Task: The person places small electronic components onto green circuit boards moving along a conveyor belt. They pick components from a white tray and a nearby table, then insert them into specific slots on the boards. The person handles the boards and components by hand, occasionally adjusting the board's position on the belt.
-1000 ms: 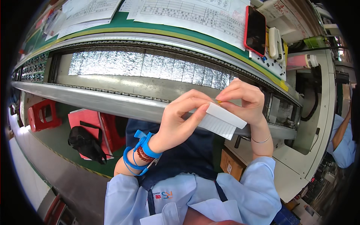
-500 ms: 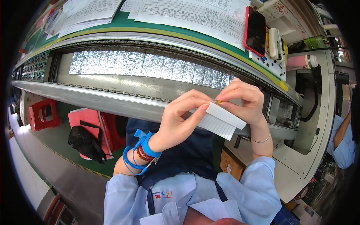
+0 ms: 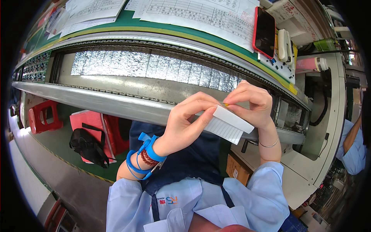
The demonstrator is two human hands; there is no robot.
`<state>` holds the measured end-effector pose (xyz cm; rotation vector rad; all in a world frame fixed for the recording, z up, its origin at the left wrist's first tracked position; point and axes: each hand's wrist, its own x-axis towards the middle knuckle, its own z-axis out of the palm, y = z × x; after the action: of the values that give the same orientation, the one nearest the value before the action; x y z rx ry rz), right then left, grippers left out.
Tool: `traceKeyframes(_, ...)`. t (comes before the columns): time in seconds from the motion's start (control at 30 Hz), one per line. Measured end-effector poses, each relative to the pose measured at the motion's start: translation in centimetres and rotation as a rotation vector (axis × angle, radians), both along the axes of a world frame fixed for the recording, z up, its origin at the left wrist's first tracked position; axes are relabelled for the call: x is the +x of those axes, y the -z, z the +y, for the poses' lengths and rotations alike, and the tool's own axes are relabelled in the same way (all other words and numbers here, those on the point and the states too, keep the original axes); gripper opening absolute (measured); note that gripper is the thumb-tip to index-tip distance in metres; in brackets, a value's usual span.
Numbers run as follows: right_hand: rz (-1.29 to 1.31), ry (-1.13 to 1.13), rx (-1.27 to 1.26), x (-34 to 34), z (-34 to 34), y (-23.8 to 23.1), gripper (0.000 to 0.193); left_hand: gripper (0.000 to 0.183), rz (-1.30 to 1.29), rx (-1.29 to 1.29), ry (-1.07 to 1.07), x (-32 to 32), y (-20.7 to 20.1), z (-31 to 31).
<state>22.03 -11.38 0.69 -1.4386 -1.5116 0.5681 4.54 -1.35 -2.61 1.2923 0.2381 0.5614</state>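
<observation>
My left hand point(image 3: 189, 121) is closed, thumb against fingers, on the upper left corner of a white strip point(image 3: 228, 125). The strip has a smooth upper band and a lower part marked with fine parallel lines; its exact kind does not show. Beside that corner my right hand point(image 3: 253, 102) pinches a tiny yellow piece point(image 3: 225, 104) between thumb and forefinger, too small to name. Both hands meet just above the conveyor's near rail point(image 3: 154, 111). A blue wrist strap point(image 3: 148, 149) with a coiled cord circles my left wrist.
Shiny foil-like sheets point(image 3: 162, 69) line the conveyor channel, with circuit boards point(image 3: 36, 69) at its left end. Beyond lie printed papers point(image 3: 201, 21), a red-edged phone point(image 3: 264, 33) and small black parts point(image 3: 273, 61). A red stool point(image 3: 44, 118) stands lower left; another person's arm point(image 3: 352, 135) shows far right.
</observation>
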Motion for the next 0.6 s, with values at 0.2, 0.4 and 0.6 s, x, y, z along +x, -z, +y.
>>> traceKeyframes(0.2,-0.005,0.000,0.000,0.02,-0.08,0.04,0.016,0.010,-0.008,0.000,0.002,0.03,-0.03,-0.01)
traceKeyframes(0.4,-0.005,0.000,0.001,0.03,-0.13,0.08,0.016,0.010,0.001,-0.025,0.005,-0.01,-0.04,-0.05)
traceKeyframes(0.6,-0.010,-0.001,0.003,0.00,-0.13,0.06,0.016,0.010,0.000,-0.014,0.005,0.00,0.02,-0.05)
